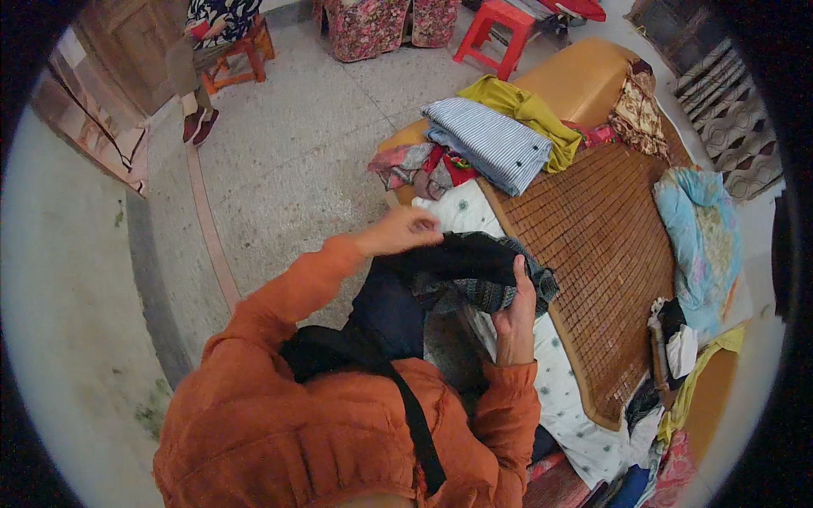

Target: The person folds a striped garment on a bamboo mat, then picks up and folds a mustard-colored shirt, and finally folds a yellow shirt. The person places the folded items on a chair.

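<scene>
In front of my body a black garment with grey patterned parts (487,292) is stretched between my two hands. My left hand (402,233) has its thumb and fingers curled together at the garment's left end, slightly blurred. At the right end my right hand (518,309) grips the cloth, thumb lying upright along the edge and fingers hidden beneath. The patterned part hangs below the black band, over the near edge of a white sheet with small dark motifs (563,385).
A brown woven mat (584,245) covers the seat to the right. On it lie a folded striped shirt (487,140), a mustard cloth (542,123) and a light blue bundle (699,241). A red stool (495,38) stands behind. Someone sits on a wooden stool (246,59) at far left.
</scene>
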Demonstrator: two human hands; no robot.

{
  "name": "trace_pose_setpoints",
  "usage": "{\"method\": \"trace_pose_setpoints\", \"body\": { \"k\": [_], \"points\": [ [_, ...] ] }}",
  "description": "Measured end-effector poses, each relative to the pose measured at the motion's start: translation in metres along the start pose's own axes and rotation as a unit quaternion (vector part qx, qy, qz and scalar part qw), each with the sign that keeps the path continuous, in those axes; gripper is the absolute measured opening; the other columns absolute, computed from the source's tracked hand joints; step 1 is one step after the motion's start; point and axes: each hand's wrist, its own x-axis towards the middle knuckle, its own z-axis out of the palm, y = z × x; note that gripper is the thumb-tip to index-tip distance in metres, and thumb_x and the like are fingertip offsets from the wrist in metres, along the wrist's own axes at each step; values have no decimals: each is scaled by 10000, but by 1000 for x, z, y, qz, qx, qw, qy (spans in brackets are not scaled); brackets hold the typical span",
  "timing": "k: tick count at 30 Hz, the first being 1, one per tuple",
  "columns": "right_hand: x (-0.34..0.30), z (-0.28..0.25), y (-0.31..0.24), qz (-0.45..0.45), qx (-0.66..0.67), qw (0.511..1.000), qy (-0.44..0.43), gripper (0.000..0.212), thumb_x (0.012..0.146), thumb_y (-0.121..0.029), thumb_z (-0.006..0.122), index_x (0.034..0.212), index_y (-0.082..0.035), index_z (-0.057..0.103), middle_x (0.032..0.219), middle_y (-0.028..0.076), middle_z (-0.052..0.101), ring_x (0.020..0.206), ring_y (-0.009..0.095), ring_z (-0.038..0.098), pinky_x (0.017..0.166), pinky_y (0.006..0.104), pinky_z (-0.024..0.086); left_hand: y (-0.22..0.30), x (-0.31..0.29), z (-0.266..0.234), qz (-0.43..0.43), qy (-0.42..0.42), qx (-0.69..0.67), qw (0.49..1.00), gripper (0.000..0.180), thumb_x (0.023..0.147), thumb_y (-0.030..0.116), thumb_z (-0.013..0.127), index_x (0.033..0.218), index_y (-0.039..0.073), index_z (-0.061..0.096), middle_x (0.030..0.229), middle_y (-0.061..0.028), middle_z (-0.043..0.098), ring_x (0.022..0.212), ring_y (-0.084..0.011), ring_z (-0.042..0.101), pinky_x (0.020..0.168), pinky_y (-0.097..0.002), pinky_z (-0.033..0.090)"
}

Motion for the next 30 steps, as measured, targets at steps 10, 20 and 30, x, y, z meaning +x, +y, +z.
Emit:
{"method": "trace_pose_setpoints", "body": {
  "k": [10,20,30],
  "points": [
    [3,-28,-2,-51,16,998,17,311,907,-273,471,1093,-33,542,1097,93,586,1002,237,556,877,364,430,26,30,-17,-98,-88,-459,879,223,873,238,541,902,22,588,830,-47,623,774,-121,590,704,-270,477],
    [9,-31,3,-42,67,996,31,277,919,-251,452,1077,-45,546,1099,73,592,1006,223,559,887,374,428,23,38,-62,-122,40,-448,885,325,899,263,512,1116,22,492,991,-6,556,919,-95,533,827,-245,427],
    [4,-24,1,-45,73,996,24,289,917,-217,455,1114,-20,531,1118,85,583,1019,222,557,884,364,444,34,34,-32,29,108,-68,991,325,816,208,621,1093,61,534,1030,-39,560,940,-132,521,806,-262,421]
  ]
}}
